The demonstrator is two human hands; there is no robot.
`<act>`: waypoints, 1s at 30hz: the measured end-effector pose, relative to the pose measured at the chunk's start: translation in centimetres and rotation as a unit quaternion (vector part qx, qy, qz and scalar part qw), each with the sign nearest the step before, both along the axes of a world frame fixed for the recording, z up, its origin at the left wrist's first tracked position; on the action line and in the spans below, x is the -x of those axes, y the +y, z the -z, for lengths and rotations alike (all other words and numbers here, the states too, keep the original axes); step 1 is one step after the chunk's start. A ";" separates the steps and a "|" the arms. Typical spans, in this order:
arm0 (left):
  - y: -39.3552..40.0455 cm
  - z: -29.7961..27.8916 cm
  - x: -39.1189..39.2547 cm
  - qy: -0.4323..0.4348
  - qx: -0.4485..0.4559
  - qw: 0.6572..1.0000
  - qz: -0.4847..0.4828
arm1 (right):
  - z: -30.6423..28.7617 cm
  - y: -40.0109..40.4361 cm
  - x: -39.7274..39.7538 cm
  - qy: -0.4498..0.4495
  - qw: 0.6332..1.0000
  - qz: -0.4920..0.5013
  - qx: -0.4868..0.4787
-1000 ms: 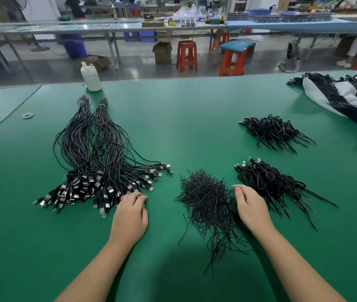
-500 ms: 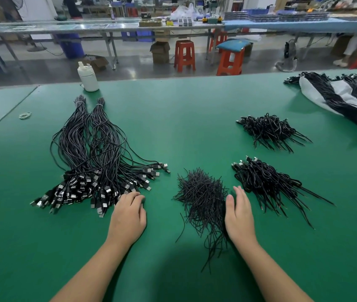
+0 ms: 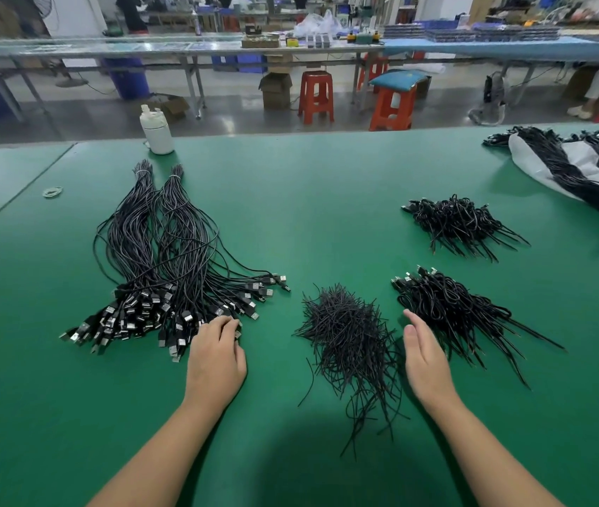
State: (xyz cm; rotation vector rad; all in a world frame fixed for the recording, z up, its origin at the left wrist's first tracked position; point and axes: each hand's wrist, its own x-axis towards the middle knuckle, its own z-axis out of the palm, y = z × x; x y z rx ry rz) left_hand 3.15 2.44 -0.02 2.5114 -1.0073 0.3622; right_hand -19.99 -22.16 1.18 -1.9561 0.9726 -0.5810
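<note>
A large bundle of long black USB cables [image 3: 166, 258] lies on the green table [image 3: 327, 199], with its plugs fanned toward me. My left hand [image 3: 217, 353] rests at the near plugs, fingers curled over their ends; whether they pinch one is hidden. A loose pile of thin black wire ties [image 3: 345, 331] sits in the middle. My right hand [image 3: 423, 354] stands on edge just right of that pile, fingers straight, palm facing it, holding nothing. A heap of short coiled cables [image 3: 451, 312] lies beside its fingertips.
A second heap of coiled cables [image 3: 455, 225] lies farther back on the right. A white bag with long cable bundles [image 3: 583, 170] is at the far right edge. A white bottle [image 3: 157, 129] stands at the far edge, rubber bands [image 3: 52, 192] at left.
My right hand has come off the tie pile's right side and turned onto its edge. My left hand has slid forward until its fingers reach the plugs.
</note>
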 end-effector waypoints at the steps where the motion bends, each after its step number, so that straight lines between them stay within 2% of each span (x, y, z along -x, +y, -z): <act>1: 0.0 -0.1 0.0 0.000 -0.007 1.000 -0.005 | 0.0 0.1 0.0 -0.001 1.000 0.000 0.005; 6: -0.6 -0.6 -0.1 -0.039 -0.122 0.992 -0.014 | 0.2 -0.1 -0.2 0.001 1.000 0.002 0.017; 11: -2.2 -2.5 -2.3 -0.062 -0.277 0.959 0.004 | 0.3 -0.1 -0.1 -0.001 1.000 0.009 0.017; 18: -3.1 -5.2 -5.2 -0.122 -0.355 0.923 0.085 | 0.2 0.0 0.0 -0.011 1.000 0.013 0.015; 23: -3.9 -5.7 -5.5 -0.142 -0.368 0.913 0.107 | 0.1 0.0 0.0 -0.013 1.000 0.012 0.013; 25: -4.4 -5.7 -4.8 -0.148 -0.347 0.917 0.129 | 0.1 0.0 0.0 -0.016 1.000 0.012 0.010; 28: -5.4 -6.0 -2.2 -0.110 -0.258 0.946 0.160 | 0.1 -0.1 0.1 -0.021 1.000 0.013 0.002; 30: -6.0 -6.4 0.5 -0.034 -0.173 0.970 0.168 | 0.0 -0.2 0.1 -0.028 0.999 0.014 -0.009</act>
